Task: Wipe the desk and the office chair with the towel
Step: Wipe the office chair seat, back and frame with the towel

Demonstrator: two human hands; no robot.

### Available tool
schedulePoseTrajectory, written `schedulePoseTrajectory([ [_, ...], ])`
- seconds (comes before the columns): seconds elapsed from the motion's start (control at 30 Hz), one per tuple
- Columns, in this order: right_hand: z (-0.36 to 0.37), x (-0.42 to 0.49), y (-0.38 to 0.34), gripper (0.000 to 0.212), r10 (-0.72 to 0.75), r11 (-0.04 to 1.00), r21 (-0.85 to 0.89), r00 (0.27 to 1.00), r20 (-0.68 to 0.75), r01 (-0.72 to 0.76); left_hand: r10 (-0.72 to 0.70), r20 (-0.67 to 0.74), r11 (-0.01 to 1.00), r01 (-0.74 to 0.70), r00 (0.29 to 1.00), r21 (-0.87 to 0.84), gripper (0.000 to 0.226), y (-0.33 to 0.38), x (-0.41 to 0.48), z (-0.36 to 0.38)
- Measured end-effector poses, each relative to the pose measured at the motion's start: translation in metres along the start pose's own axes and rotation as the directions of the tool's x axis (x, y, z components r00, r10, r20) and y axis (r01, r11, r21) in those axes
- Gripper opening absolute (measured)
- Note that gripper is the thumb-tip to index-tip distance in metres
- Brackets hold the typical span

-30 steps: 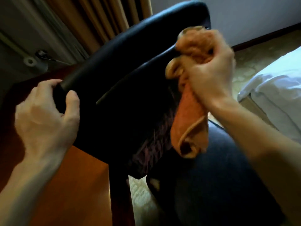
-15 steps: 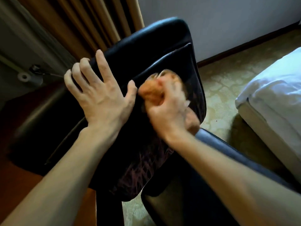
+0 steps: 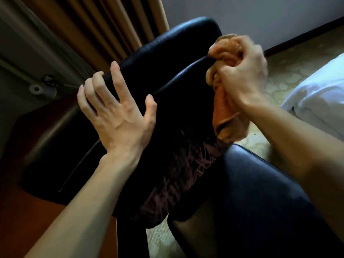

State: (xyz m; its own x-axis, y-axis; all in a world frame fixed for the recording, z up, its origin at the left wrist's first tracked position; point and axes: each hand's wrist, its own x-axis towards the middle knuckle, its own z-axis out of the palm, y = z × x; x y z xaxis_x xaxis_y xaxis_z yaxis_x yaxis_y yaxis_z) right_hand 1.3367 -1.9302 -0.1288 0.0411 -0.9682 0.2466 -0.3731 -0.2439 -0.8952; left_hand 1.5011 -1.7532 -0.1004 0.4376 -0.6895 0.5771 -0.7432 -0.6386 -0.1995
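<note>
Left hand (image 3: 119,116): fingers spread wide, palm flat on the office chair (image 3: 173,75) backrest, holding nothing. Wooden desk (image 3: 31,220) lies below this hand. Right hand (image 3: 243,75): fisted tight around the bunched orange towel (image 3: 226,107), pressed at the backrest's right edge; loose end hangs beneath it.

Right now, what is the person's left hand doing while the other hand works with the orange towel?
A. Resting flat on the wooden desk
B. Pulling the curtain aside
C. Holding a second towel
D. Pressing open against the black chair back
D. The left hand lies spread open on the black chair back, fingers over its top edge, while the right hand grips the bunched orange towel at the chair's edge.
</note>
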Motion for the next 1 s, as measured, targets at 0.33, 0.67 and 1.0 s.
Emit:
schedulePoseTrajectory([
  [0.33,0.044,-0.191,-0.027,0.043,-0.149,0.989,0.068,0.902,0.404,0.133,0.007,-0.058,1.0,-0.006,0.998,0.021,0.081,-0.003,-0.001,0.006],
  [0.67,0.004,-0.034,0.02,0.051,0.136,0.988,0.095,0.983,-0.125,-0.124,-0.003,-0.096,1.0,0.002,0.995,-0.02,0.083,0.001,0.001,0.006],
  [1.0,0.056,-0.194,-0.026,0.067,-0.126,0.984,0.149,0.966,0.226,0.094,0.01,-0.132,1.0,-0.013,0.991,-0.025,0.081,-0.003,0.001,0.008],
])
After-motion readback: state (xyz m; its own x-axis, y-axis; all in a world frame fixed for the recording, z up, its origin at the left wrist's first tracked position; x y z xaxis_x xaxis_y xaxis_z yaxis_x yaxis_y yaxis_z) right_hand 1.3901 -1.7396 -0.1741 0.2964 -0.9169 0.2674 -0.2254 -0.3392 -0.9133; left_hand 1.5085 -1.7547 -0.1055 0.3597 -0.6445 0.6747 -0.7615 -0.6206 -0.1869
